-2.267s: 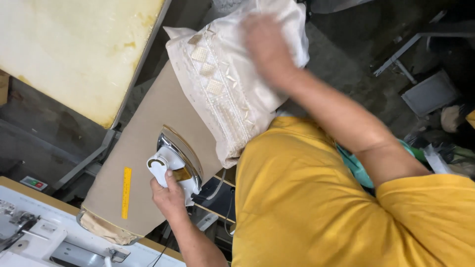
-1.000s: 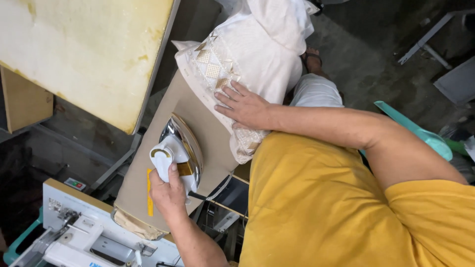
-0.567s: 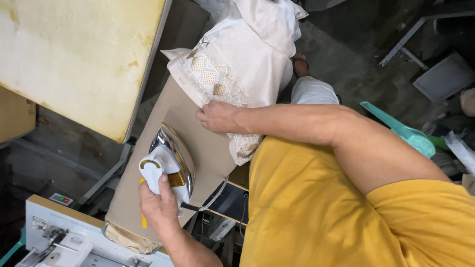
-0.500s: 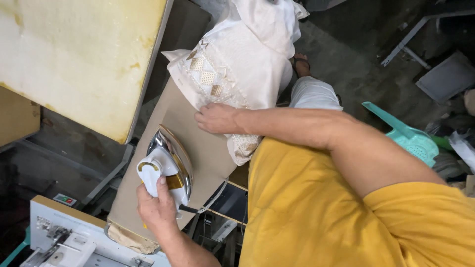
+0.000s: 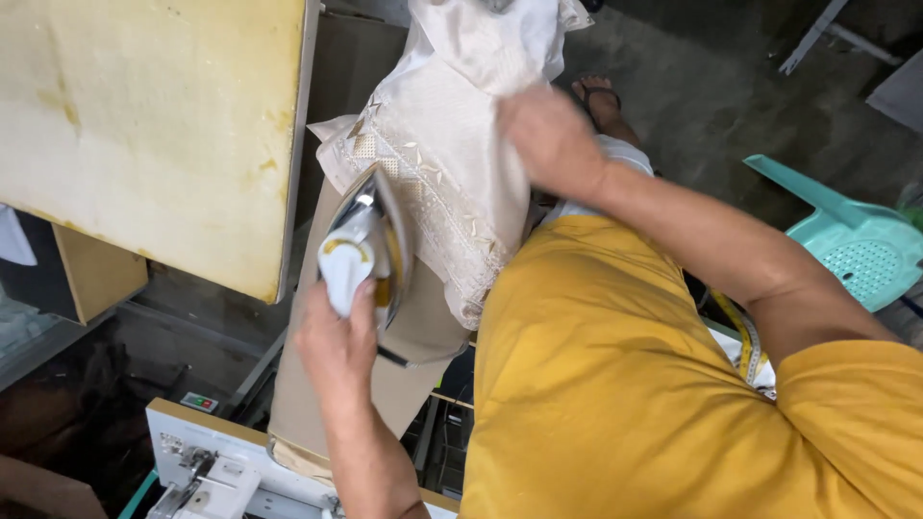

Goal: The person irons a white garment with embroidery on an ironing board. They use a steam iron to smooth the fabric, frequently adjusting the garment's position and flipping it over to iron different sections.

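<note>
the left hand (image 5: 336, 341) grips the iron (image 5: 363, 255) by its handle; beside it, the right hand (image 5: 548, 139) lies flat on the cream embroidered cloth (image 5: 452, 163) over the ironing board (image 5: 317, 384).

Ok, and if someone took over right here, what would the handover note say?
Left hand: grip closed on the iron handle, its soleplate at the embroidered edge of the cream cloth.
Right hand: on the cloth further up; blurred, so the grip is unclear.
The cloth lies over the far end of the tan padded board, much of it bunched.
Done: cannot tell which parts are pressed.
Left: probably the bunched part.
</note>
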